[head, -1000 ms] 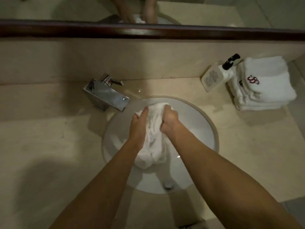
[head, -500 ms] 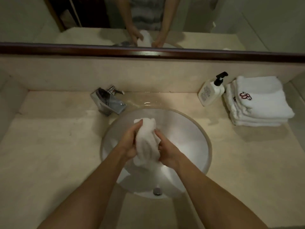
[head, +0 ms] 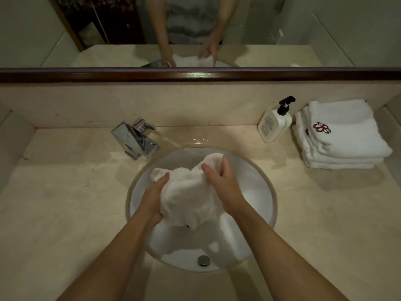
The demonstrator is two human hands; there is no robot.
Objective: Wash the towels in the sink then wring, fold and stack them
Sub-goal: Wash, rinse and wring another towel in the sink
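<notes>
Both hands, left hand (head: 155,195) and right hand (head: 219,183), grip a bunched white terry towel (head: 188,192) over the round white sink (head: 258,192), washing unfinished, while folded white towels (head: 340,135) sit stacked at the counter's far right corner.

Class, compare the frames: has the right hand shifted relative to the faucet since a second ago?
Yes. The right hand has moved rightward, away from the faucet, spreading the towel.

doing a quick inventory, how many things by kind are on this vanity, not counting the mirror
Wet towel held in left hand and right hand: 1
Folded towels, stacked: about 4, edges hard to separate
Pump bottle: 1
Faucet: 1
Sink: 1
Total: about 8
</notes>
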